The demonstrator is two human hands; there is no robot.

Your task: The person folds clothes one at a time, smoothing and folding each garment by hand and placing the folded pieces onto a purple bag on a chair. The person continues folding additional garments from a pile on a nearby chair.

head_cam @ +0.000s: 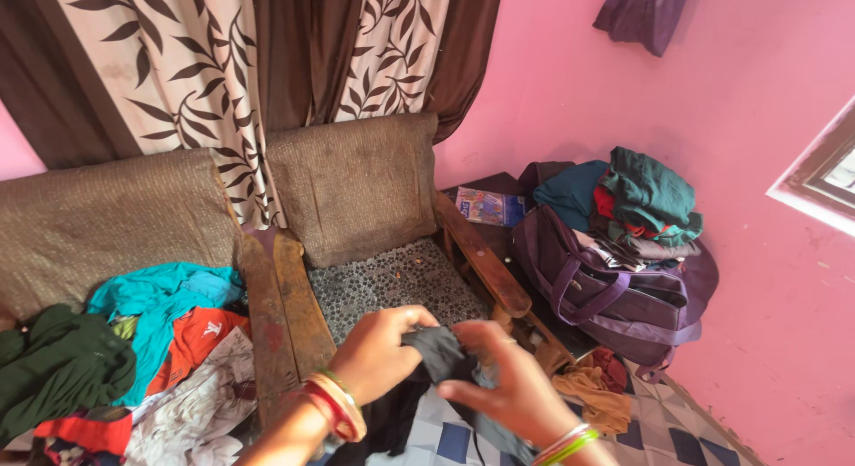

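Both hands — left hand [385, 348] and right hand [509, 383] — have their fingers [419, 316] clenched on a dark grey soft cloth garment [443, 352] bunched between them, apparently only partly folded — a heap of mixed coloured clothes [151, 359] lies left of the fingers, seemingly unsorted.

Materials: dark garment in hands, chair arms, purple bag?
Dark garment: soft matte fabric, bunches into limp folds. Chair arms: wood, brown, worn, grain showing. Purple bag: looks like synthetic woven cloth, slight sheen, webbing straps.
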